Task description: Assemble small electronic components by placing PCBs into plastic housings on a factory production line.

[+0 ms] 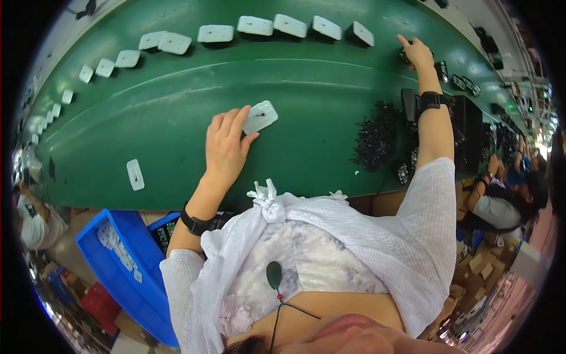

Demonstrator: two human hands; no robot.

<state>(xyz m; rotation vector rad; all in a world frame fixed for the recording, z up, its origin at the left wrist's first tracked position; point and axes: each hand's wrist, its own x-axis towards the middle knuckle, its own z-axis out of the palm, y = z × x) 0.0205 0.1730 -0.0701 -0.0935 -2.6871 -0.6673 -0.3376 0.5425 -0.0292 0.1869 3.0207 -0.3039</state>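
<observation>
I am looking down from my own head at a wide green conveyor belt (177,112) that curves across the upper part of the view. My left hand (226,144) lies flat on the belt, fingers stretched out and close together, with the fingertips touching the edge of a white rounded-square plastic plate (260,116) that rests tilted on the belt just beyond them; I am not gripping it, only touching it. My right hand (416,52) reaches far out to the upper right of the belt, fingers curled down over a small dark part (404,56); I cannot tell whether they are closed on it. Both my wrists wear black straps, and my sleeves are white knit. A row of similar white plates (254,25) runs along the far edge of the belt, curving away to the left. One more white plate (135,174) lies alone on the belt's near left side. A heap of small black parts (375,137) sits on the belt between my two arms, nearer my right forearm. Below my left elbow stands a blue plastic bin (100,259) holding white pieces. Another person (501,203) sits at the right edge
</observation>
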